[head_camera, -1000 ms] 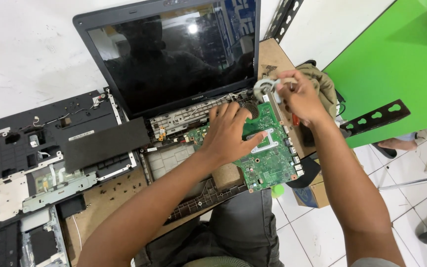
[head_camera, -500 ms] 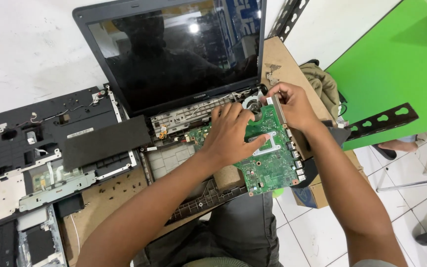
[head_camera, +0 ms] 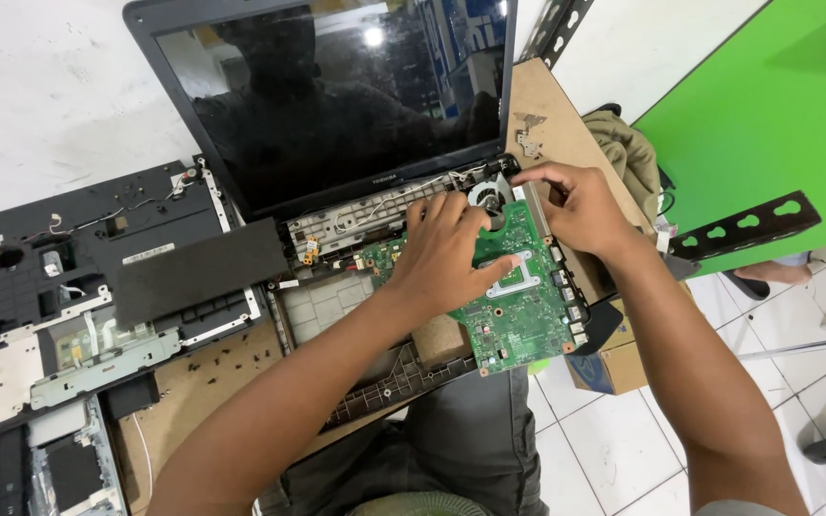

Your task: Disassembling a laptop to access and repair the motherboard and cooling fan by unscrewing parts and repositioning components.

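A green motherboard (head_camera: 518, 306) lay half-seated in the opened laptop base (head_camera: 375, 382), overhanging its right edge. The left hand (head_camera: 451, 253) pressed flat on it, fingers spread; the right hand (head_camera: 576, 205) pinched its far corner beside the fan (head_camera: 488, 196). Uneven pressure risked flexing the board or snagging nearby cables.

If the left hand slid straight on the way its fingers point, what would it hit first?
Probably the laptop's hinge strip just beyond the green circuit board, then the open screen. The left hand points up-left; depth is unclear.
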